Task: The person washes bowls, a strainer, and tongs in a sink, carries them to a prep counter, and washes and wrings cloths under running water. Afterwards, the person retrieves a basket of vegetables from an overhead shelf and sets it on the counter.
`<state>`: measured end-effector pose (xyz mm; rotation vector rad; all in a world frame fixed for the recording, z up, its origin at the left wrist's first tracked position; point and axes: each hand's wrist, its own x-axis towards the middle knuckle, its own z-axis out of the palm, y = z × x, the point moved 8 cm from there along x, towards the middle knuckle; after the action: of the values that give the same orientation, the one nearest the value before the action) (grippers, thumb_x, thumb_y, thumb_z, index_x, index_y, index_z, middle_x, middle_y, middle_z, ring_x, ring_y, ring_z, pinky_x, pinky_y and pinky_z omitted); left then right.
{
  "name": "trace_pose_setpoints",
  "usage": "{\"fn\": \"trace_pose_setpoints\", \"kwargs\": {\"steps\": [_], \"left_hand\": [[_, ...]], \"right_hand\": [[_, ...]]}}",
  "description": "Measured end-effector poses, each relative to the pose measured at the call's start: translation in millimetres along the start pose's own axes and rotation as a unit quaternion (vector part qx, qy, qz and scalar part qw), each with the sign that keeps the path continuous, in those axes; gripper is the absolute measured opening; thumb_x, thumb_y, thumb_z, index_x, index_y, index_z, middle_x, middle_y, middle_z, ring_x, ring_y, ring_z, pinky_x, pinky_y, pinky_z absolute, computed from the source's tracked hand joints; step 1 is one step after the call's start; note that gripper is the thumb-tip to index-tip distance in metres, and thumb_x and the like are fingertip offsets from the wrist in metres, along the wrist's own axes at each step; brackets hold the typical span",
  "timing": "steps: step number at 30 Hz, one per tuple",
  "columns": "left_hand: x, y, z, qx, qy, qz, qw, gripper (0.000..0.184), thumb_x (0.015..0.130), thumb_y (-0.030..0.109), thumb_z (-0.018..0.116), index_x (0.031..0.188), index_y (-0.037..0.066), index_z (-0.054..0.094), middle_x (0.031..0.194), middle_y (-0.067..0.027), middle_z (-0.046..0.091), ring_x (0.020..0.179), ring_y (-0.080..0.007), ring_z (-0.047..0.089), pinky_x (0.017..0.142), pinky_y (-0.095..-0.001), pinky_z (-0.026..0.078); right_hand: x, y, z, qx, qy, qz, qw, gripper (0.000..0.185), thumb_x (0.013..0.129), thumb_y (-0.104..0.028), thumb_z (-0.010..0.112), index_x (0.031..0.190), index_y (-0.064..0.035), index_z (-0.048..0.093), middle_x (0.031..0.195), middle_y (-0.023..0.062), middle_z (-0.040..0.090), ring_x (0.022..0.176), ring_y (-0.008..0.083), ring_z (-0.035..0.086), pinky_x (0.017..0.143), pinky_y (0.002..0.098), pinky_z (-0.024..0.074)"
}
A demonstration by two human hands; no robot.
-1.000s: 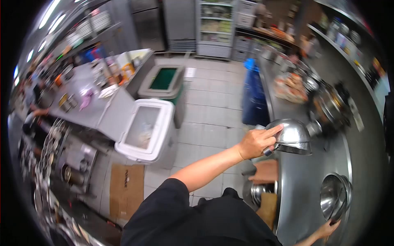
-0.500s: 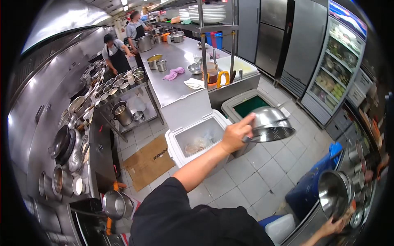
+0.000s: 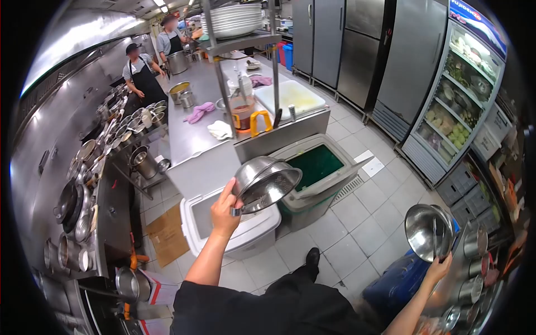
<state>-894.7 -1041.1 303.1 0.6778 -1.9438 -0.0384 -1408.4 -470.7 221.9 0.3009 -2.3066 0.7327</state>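
My left hand (image 3: pixel 225 211) grips the edge of a steel bowl and a perforated strainer (image 3: pixel 267 188), nested together and tilted on their side. They hang above the white bin (image 3: pixel 192 237), whose lid stands open, and beside the grey-rimmed bin (image 3: pixel 304 153). Out to the right, my right hand (image 3: pixel 438 270) holds a stack of steel bowls (image 3: pixel 422 231) by the rim, with their hollow side facing me. A long metal utensil (image 3: pixel 435 237) lies inside the front bowl. Below these bowls stands a blue barrel (image 3: pixel 391 279).
A steel worktable (image 3: pixel 190 131) carries a white cutting board (image 3: pixel 290 99), a jug (image 3: pixel 242 111) and pots. Two people (image 3: pixel 144 75) stand at the back left near the stoves. A glass-door fridge (image 3: pixel 455 95) is at the right, and flat cardboard (image 3: pixel 167 237) lies on the floor.
The view has swung left toward the worktable. My left hand has carried the bowl and strainer over beside the bins. The bowls in my right hand are now off the counter, near the blue barrel.
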Motion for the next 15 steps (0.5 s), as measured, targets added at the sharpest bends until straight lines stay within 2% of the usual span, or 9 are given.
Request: {"fn": "trace_pose_setpoints", "kwargs": {"steps": [2,5,6,11,13,15], "left_hand": [[8.5,-8.8,41.7,-0.007,-0.004,-0.061,0.998,0.026,0.067,-0.004,0.065,0.063,0.004,0.041,0.125,-0.0132,0.061,0.074,-0.0267,0.067,0.056,-0.0315,0.052],[37.1,-4.2,120.7,-0.046,-0.008,-0.078,0.996,0.030,0.073,-0.002,0.067,0.065,0.004,0.039,0.123,-0.0167,0.061,0.075,-0.0286,0.066,0.055,-0.0311,0.050],[50.0,-0.2,146.4,-0.028,0.013,-0.060,0.998,0.027,0.067,-0.004,0.065,0.061,0.004,0.041,0.125,-0.0148,0.060,0.073,-0.0266,0.067,0.056,-0.0322,0.051],[112.6,10.4,259.5,-0.056,-0.027,-0.078,0.995,0.025,0.066,-0.004,0.066,0.061,0.005,0.043,0.125,-0.0150,0.060,0.072,-0.0270,0.067,0.056,-0.0321,0.051],[137.9,18.6,293.6,-0.034,-0.044,-0.059,0.997,0.026,0.065,-0.004,0.067,0.061,0.005,0.043,0.126,-0.0154,0.059,0.072,-0.0275,0.066,0.057,-0.0319,0.051],[154.4,21.0,319.0,-0.035,-0.052,-0.069,0.996,0.026,0.065,-0.004,0.067,0.062,0.005,0.043,0.127,-0.0155,0.058,0.073,-0.0274,0.066,0.058,-0.0318,0.051]], "right_hand": [[23.8,7.4,29.6,-0.006,-0.029,0.031,0.999,0.053,0.075,0.001,0.063,0.127,0.0012,0.052,0.122,0.0215,0.058,0.111,0.0366,0.056,0.094,0.0391,0.0440],[58.2,43.9,72.5,-0.060,0.000,0.028,0.998,0.054,0.075,0.000,0.063,0.128,-0.0002,0.052,0.122,0.0206,0.058,0.112,0.0358,0.056,0.094,0.0387,0.0438],[71.0,48.9,81.4,-0.056,-0.030,0.082,0.995,0.055,0.075,-0.001,0.064,0.128,0.0005,0.051,0.123,0.0210,0.058,0.113,0.0358,0.055,0.096,0.0387,0.0427],[121.4,110.8,126.1,-0.097,-0.028,0.090,0.991,0.052,0.079,-0.004,0.065,0.128,0.0039,0.050,0.124,0.0232,0.056,0.115,0.0372,0.053,0.099,0.0396,0.0398],[145.1,115.3,138.0,-0.138,0.005,0.067,0.988,0.048,0.083,-0.009,0.064,0.127,0.0008,0.050,0.119,0.0220,0.059,0.111,0.0376,0.056,0.092,0.0411,0.0422],[165.4,127.1,154.6,-0.109,0.016,0.065,0.992,0.042,0.084,-0.013,0.065,0.121,0.0013,0.053,0.113,0.0213,0.061,0.106,0.0386,0.057,0.089,0.0416,0.0429]]}}
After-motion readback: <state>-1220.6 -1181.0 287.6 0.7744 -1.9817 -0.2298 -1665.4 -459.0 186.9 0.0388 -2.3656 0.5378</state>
